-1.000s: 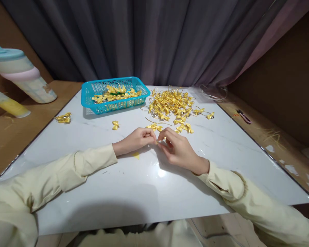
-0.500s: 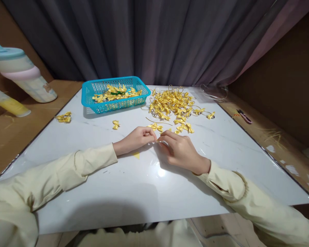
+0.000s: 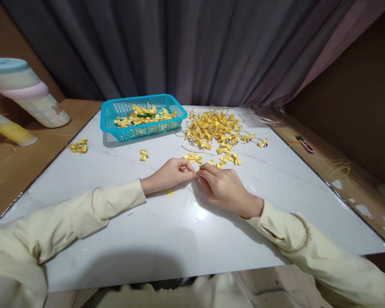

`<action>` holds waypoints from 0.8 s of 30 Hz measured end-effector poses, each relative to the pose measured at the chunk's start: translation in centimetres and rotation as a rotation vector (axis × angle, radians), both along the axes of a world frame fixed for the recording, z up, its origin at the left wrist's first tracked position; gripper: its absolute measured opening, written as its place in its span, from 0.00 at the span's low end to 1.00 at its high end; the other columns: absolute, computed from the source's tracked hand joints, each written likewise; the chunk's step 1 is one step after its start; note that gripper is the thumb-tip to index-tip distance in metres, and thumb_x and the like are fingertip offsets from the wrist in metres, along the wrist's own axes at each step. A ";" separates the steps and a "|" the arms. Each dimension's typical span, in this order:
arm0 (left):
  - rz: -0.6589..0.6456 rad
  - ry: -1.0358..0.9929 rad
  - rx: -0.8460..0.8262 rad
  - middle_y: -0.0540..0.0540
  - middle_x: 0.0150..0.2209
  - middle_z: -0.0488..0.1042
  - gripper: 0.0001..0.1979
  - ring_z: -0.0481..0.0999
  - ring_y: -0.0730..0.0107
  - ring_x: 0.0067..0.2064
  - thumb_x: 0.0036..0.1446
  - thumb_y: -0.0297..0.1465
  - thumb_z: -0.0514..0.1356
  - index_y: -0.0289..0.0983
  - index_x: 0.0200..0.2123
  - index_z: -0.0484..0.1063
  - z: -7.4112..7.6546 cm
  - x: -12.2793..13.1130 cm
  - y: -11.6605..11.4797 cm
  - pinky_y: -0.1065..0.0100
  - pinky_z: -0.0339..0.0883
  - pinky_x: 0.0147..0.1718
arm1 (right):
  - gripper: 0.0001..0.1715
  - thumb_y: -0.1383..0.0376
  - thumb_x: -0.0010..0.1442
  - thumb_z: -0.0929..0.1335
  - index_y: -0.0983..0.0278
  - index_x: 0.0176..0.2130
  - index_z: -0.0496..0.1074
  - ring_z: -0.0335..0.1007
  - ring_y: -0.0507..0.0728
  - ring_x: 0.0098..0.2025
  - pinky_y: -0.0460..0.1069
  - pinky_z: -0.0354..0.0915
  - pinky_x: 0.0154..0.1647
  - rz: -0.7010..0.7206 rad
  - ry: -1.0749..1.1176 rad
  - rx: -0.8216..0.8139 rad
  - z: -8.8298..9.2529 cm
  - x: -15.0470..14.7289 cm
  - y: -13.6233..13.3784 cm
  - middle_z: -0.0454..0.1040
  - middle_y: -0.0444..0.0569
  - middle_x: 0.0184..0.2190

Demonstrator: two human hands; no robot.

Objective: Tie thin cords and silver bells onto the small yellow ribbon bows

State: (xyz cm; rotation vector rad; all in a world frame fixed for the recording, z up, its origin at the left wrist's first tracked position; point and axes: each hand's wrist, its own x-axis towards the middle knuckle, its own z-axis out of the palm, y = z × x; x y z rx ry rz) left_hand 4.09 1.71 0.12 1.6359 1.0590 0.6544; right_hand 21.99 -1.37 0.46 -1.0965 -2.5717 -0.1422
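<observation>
My left hand [image 3: 176, 172] and my right hand [image 3: 220, 185] meet fingertip to fingertip over the middle of the white table [image 3: 141, 239]. Both are closed in a pinch. What they pinch is tiny and mostly hidden; only a speck of yellow shows between the tips. Just beyond the fingers lie a few yellow ribbon bows [image 3: 192, 158]. Behind them is a heap of yellow bows with thin cords and small silvery bells [image 3: 213, 126]. One single bow [image 3: 143, 155] lies left of my hands, and a small yellow scrap [image 3: 169, 193] rests below my left wrist.
A turquoise perforated basket [image 3: 111, 132] with more yellow bows stands at the back. A small bundle of bows [image 3: 78, 146] lies at the left edge. Beyond it stands a tumbler [image 3: 30, 92]. On the right cardboard ledge are pink-handled snippers [image 3: 305, 144], thread ends and white scraps.
My hands stay almost in the same place, fingertips still together, with only a slight shift of the fingers. The view has moved very slightly; the objects on the table look unchanged.
</observation>
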 end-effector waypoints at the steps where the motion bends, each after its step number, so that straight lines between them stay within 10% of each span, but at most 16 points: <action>1: 0.001 0.002 0.003 0.57 0.18 0.61 0.04 0.58 0.79 0.21 0.47 0.30 0.58 0.34 0.25 0.68 0.0 0.0 0.0 0.74 0.51 0.21 | 0.13 0.70 0.60 0.58 0.69 0.33 0.71 0.62 0.51 0.26 0.47 0.47 0.23 -0.005 0.006 -0.009 0.0 0.0 0.0 0.71 0.52 0.32; 12: -0.024 0.001 0.014 0.55 0.19 0.61 0.05 0.58 0.78 0.22 0.48 0.30 0.57 0.33 0.28 0.70 0.0 -0.1 0.1 0.74 0.50 0.21 | 0.09 0.66 0.53 0.63 0.67 0.29 0.71 0.51 0.47 0.15 0.43 0.50 0.16 -0.314 0.828 -0.881 1.6 0.0 1.0 0.60 0.39 0.12; 24: 0.007 -0.053 -0.004 0.57 0.18 0.60 0.07 0.57 0.79 0.21 0.48 0.32 0.60 0.33 0.27 0.69 0.2 -0.1 -0.1 0.75 0.49 0.21 | 0.07 0.67 0.53 0.67 0.69 0.29 0.75 0.60 0.47 0.23 0.44 0.58 0.24 -0.146 0.587 -0.656 1.0 -0.2 1.0 0.73 0.48 0.31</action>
